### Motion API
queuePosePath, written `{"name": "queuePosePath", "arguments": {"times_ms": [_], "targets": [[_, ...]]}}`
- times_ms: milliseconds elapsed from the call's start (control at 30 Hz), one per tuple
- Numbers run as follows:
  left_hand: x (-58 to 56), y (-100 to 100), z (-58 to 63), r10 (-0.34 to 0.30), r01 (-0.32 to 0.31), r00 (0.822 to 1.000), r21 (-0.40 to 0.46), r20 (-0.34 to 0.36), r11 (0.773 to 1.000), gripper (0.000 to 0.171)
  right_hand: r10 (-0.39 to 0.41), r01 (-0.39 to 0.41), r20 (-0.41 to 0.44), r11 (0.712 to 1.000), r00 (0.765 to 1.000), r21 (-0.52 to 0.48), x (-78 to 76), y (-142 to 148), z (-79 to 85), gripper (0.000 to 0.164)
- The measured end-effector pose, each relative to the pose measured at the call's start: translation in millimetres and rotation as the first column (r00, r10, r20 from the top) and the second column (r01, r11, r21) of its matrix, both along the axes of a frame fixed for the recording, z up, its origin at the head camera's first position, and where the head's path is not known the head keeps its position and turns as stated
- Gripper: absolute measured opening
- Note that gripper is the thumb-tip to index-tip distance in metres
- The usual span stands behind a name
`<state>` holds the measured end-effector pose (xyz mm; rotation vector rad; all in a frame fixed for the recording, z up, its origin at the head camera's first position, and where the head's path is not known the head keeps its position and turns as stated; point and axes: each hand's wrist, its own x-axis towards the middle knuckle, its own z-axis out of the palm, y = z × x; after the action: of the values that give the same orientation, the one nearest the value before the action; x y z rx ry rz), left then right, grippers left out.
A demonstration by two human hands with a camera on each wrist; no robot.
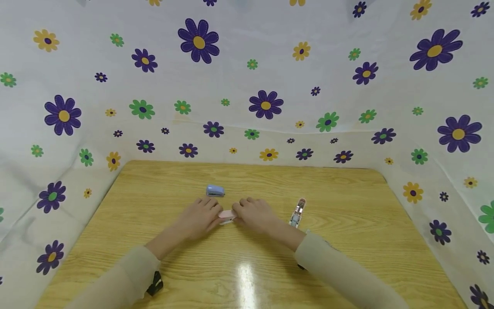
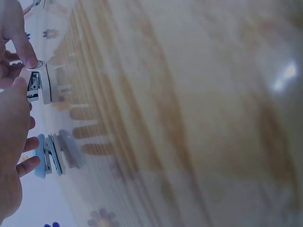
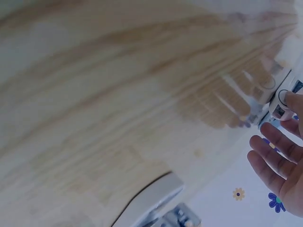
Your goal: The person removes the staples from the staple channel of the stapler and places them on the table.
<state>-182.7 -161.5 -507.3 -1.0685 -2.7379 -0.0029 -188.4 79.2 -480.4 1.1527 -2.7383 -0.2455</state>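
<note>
A small pale pink and white stapler is between the two hands at mid-table. My left hand grips its left end; in the left wrist view the thumb of that hand lies against the stapler's side. From the right, my right hand pinches the other end, its thumb on the round mark on top, while the other fingers of this hand spread loosely in the right wrist view. The hands partly cover the stapler. Just beyond the left hand lies a blue stapler, apart from it.
Right of the right hand lies another pale stapler with metal parts showing, partly behind the forearm. The wooden table meets a flower-printed white sheet at the back and sides. A black thing shows beneath the left sleeve.
</note>
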Motion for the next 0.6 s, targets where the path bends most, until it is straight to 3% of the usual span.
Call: {"name": "queuePosePath", "arguments": {"times_ms": [467, 600], "targets": [[6.4, 30, 1.9, -0.073, 0.071, 0.996, -0.055, -0.045, 0.996, 0.034, 0.115, -0.106, -0.101, 0.991, 0.988, 0.084, 3.9, 35, 7.6, 0.024], [5.1, 41, 3.3, -0.095, 0.091, 0.994, -0.084, -0.050, 0.992, 0.038, 0.128, -0.117, -0.096, 0.987, 0.987, 0.113, 2.0, 45, 8.7, 0.024]]}}
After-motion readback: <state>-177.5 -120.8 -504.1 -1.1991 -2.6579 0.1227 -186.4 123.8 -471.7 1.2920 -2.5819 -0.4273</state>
